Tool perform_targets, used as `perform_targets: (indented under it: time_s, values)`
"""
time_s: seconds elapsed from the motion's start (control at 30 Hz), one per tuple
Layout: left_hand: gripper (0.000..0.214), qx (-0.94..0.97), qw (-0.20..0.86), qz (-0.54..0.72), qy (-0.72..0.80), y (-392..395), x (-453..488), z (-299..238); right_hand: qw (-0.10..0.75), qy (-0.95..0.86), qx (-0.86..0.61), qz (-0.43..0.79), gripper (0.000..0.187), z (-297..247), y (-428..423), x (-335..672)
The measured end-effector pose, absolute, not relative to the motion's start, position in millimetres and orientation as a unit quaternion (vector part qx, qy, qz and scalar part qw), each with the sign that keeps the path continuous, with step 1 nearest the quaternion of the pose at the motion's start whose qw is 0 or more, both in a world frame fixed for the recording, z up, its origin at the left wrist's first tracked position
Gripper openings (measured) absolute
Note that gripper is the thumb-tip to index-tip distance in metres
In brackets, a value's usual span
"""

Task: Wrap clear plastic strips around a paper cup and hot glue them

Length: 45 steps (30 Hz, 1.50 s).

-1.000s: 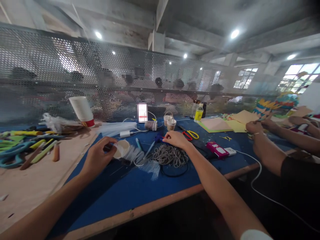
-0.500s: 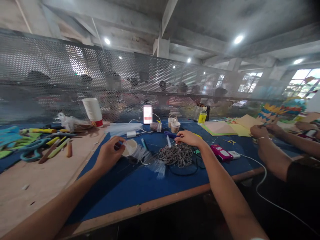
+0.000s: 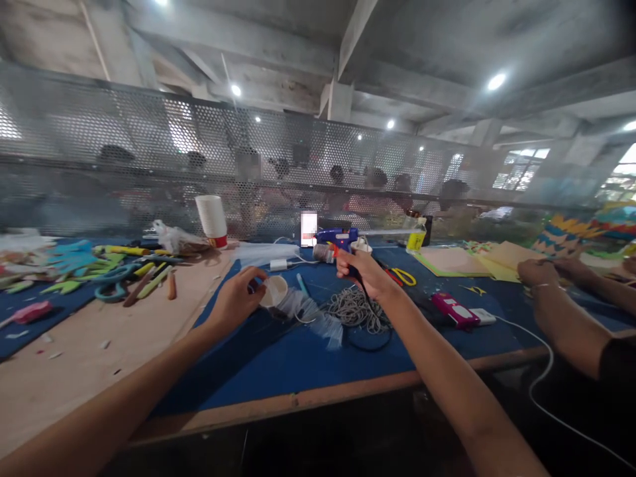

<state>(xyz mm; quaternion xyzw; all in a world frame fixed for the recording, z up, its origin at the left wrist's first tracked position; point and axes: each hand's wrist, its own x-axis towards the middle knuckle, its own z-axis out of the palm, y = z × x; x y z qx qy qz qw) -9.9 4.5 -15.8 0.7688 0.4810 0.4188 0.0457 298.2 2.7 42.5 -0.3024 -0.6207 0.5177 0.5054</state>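
Stretching across 12 o'clock (middle of the view as the clock's hub) is a grey perforated metal screen (image 3: pixel 278 152). In front of it, filling 6 o'clock, is a wood-edged table with a blue top (image 3: pixel 278 361). Over at 5 sits a loose, tangled heap of grey cord (image 3: pixel 355 308), and out at 9 a tall stack of white paper cups (image 3: pixel 210 218).

The blue plastic glue gun (image 3: pixel 338 235) is pretty much at the hub, up off the table, nose toward 9. The right hand (image 3: pixel 365 273), at 4, has its fingers wrapped round the handle. My guess: light, stiff, easy to steer, but the nozzle may be hot, so the handle's the only place I'd grab.

Between 6 and 7 there's a wispy bundle of clear plastic fibres (image 3: pixel 301 306), probably floppy and slippery; pinch it where it bunches. It lies right beside a small white paper cup (image 3: pixel 275 291) nearer 7. The left hand (image 3: pixel 238 297), at 8, curls thumb and fingers by that cup's rim, but can't tell if they're pinching it. Probably feather-light and crushable, so go gentle, at the rim.

Skinniest bit: the clear glue stick (image 3: pixel 390 232) poking out back toward 3. Not a handhold imo.
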Motion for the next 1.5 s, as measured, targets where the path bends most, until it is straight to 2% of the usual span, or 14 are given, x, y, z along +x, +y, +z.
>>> perform_targets:
  time_s: [0.1,0.2,0.37,0.57,0.87,1.1,1.3,1.5]
  values:
    - [0.015,0.757,0.038,0.431,0.489,-3,-14,-17,0.525,-0.646,-0.349,0.431,0.044,33,7,273]
    - [0.014,0.748,0.042,0.458,0.478,-8,-13,-18,0.507,-0.686,-0.404,0.331,0.04,23,-1,255]
    - [0.014,0.75,0.08,0.477,0.451,-10,-9,-19,0.505,-0.745,-0.385,0.204,0.035,8,-19,243]
    - [0.015,0.755,0.09,0.472,0.446,-12,-9,-20,0.415,-0.805,-0.412,0.101,0.031,0,-31,244]
    - [0.013,0.742,0.088,0.484,0.456,-11,-9,-22,0.31,-0.861,-0.399,0.054,0.014,2,-38,246]
    - [0.01,0.744,0.113,0.482,0.45,-20,-3,-13,0.233,-0.869,-0.436,0.012,0.016,6,-39,246]
    - [0.01,0.743,0.122,0.478,0.453,-21,-3,-12,0.229,-0.881,-0.412,-0.034,0.021,-1,-35,248]
    - [0.011,0.743,0.12,0.473,0.458,-19,-4,-14,0.219,-0.886,-0.401,-0.076,0.017,-5,-33,246]
